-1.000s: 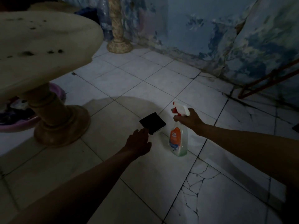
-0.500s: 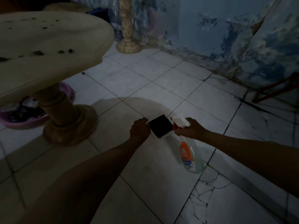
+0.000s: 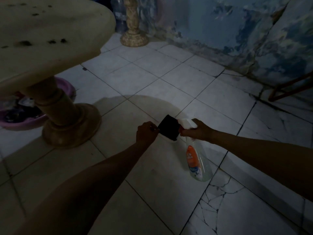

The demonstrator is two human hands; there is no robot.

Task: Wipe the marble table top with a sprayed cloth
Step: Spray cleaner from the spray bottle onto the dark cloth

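Dark cloth: pinched at its near corner by the left hand, held up above the floor.
Bottle: right hand grips the trigger top, nozzle touching the cloth's right edge.
Aim: nozzle points left at the cloth.
Table: up and left, spotted, not wiped yet.

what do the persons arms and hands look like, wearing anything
Both arms are bare from the bottom edge of the picture to the wrists: no sleeves, gloves, watch or bracelet can be made out. The left hand and right hand also look bare; the light is too dim to tell whether there are rings. Both forearms look slim and lie mostly in shadow.
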